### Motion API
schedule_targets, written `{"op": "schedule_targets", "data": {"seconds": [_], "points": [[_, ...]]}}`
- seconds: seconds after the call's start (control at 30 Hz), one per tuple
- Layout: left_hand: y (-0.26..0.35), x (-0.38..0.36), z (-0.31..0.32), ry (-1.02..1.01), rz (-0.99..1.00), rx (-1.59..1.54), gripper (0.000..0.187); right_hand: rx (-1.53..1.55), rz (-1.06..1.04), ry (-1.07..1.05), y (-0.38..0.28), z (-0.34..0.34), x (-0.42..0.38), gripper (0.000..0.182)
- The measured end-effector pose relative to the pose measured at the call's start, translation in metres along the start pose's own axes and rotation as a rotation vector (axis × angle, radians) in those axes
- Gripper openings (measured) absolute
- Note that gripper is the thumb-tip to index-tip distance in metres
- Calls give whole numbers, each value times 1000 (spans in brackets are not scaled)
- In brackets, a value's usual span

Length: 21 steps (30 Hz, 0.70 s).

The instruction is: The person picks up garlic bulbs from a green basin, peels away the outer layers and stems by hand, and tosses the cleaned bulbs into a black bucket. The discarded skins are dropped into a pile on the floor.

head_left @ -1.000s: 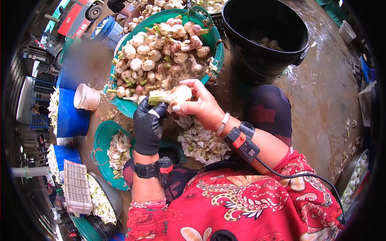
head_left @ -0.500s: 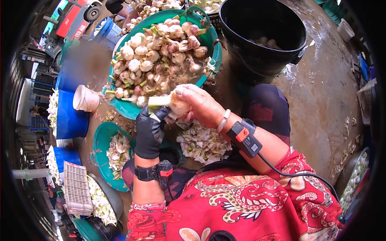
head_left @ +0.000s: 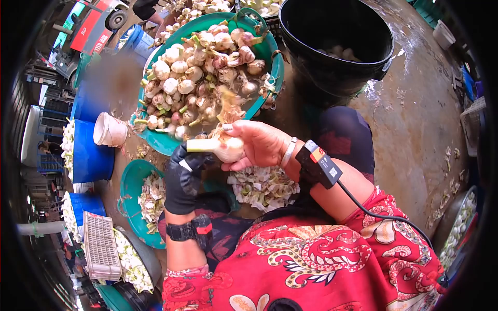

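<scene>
In front of me a garlic bulb, largely bare and white, points its pale green stem to the left. My left hand, in a black glove, is closed around the stem end. The bare right hand curls around the bulb's right side, its thumb on top and fingers partly hidden behind. A loose strip of papery brown garlic skin stands out beyond that thumb. Just past both hands, a green tub holds a heap of unpeeled garlic bulbs.
A black bucket with some bulbs inside stands at the far right. Peeled skins lie below my hands; more fill a smaller green basin. On the left are a white pot, blue tubs and a plastic crate.
Both hands have come slightly nearer to me, the left also shifting left. The bulb now shows more bare white, and a skin strip has lifted away from it above the right thumb.
</scene>
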<state>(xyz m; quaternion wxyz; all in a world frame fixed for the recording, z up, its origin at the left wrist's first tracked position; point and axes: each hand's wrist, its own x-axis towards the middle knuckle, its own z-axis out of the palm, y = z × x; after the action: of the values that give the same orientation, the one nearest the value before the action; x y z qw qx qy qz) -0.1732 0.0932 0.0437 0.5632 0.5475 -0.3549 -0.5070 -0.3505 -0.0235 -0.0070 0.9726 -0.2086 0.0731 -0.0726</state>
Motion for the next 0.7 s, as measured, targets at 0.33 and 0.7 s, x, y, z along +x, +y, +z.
{"op": "schedule_targets", "data": {"seconds": [0.33,0.7], "points": [[9,0,3,67,110,125,24,-196,-677,365,0,12,15,13],[10,1,-47,191,123,-443,39,-1634,-278,146,20,-3,3,43]]}}
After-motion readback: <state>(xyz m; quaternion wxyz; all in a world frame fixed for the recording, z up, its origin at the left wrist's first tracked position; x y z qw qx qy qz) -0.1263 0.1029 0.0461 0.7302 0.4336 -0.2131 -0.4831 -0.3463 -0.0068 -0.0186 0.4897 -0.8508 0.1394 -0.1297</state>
